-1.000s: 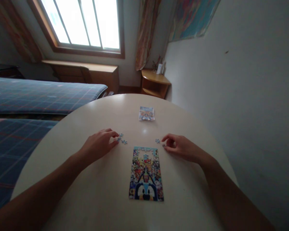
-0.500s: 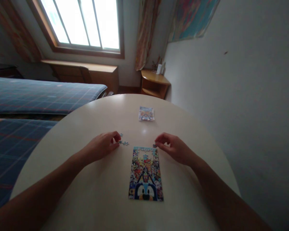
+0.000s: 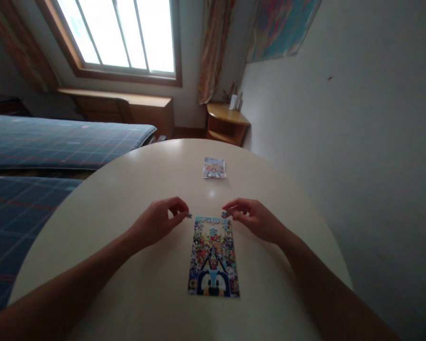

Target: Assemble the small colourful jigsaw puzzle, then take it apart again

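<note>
Two pieces pinched: I see left hand (image 3: 156, 222) gripping one piece (image 3: 188, 215), right hand (image 3: 255, 219) gripping another (image 3: 225, 214), flanking the puzzle (image 3: 213, 255) gap on the counter (image 3: 145, 293); right nearer.

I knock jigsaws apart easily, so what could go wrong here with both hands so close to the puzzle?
The right hand pinches a small piece over the puzzle's top edge; a slip might jar the joined pieces. The left hand holds another piece beside the corner; it might nudge the unframed puzzle across the table.
</note>
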The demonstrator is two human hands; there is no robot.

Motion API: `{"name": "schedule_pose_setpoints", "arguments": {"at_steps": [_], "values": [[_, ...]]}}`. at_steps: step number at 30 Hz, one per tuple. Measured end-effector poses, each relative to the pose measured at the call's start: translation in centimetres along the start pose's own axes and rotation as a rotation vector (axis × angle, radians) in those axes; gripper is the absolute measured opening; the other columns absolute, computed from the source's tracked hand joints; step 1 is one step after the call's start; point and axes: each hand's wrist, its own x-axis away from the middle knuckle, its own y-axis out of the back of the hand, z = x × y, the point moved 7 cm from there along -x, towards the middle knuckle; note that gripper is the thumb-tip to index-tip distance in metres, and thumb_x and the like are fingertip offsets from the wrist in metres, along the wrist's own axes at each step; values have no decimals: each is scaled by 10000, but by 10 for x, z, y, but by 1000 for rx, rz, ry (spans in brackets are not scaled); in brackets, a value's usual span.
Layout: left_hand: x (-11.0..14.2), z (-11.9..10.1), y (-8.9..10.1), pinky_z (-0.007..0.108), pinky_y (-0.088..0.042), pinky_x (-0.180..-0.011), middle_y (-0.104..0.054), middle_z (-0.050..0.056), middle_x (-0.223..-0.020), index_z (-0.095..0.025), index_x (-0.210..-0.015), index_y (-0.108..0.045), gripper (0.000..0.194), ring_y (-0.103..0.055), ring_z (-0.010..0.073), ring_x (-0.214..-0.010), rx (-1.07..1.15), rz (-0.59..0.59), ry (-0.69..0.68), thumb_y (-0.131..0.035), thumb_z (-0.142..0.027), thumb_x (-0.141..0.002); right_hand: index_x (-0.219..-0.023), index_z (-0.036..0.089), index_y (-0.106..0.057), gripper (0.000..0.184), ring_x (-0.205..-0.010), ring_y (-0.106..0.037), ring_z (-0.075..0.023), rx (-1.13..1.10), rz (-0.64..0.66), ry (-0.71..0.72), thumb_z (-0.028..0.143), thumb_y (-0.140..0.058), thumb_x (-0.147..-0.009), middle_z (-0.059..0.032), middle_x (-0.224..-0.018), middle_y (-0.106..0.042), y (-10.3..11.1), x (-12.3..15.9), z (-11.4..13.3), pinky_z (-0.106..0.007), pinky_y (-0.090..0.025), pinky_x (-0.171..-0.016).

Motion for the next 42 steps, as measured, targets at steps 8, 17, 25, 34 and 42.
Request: {"name": "schedule_pose_setpoints", "arguments": {"at_steps": [8,17,25,34,42], "values": [[3,-14,-21,258,-514,-630,-736,20,-761,-186,-822,-659,142,-648,141,-652,228,-3,13,-611,-319,-828,-1004,167,-673,205,-813,-680,-164,34,-34,22,293,-555,-892,-72,-935,-748,-5,0,3,-299,-511,-717],[3,-13,-23,274,-534,-644,-760,24,-792,-195,-869,-683,135,-688,158,-684,303,-4,56,-640,-312,-819,-942,195,-704,166,-714,-622,-139,155,-18,38,269,-572,-874,-32,-866,-742,-10,2,10,-256,-445,-621],[5,-17,-26,277,-539,-662,-760,34,-809,-187,-865,-688,151,-696,167,-727,357,23,81,-638,-319,-812,-900,185,-726,150,-666,-581,-128,170,71,54,256,-603,-853,-13,-736,-683,-13,6,8,-259,-447,-642],[4,-20,-23,271,-528,-659,-754,32,-807,-183,-868,-707,168,-673,153,-708,296,6,33,-588,-296,-833,-852,194,-738,108,-675,-600,-126,243,120,17,234,-643,-822,-15,-751,-704,-6,7,3,-252,-452,-634],[6,-18,-24,239,-472,-616,-733,-1,-811,-212,-938,-720,197,-570,108,-577,128,-2,-6,-536,-252,-878,-889,166,-726,133,-685,-625,-130,209,121,-1,257,-645,-836,-35,-784,-717,-3,6,-3,-253,-467,-640]]}}
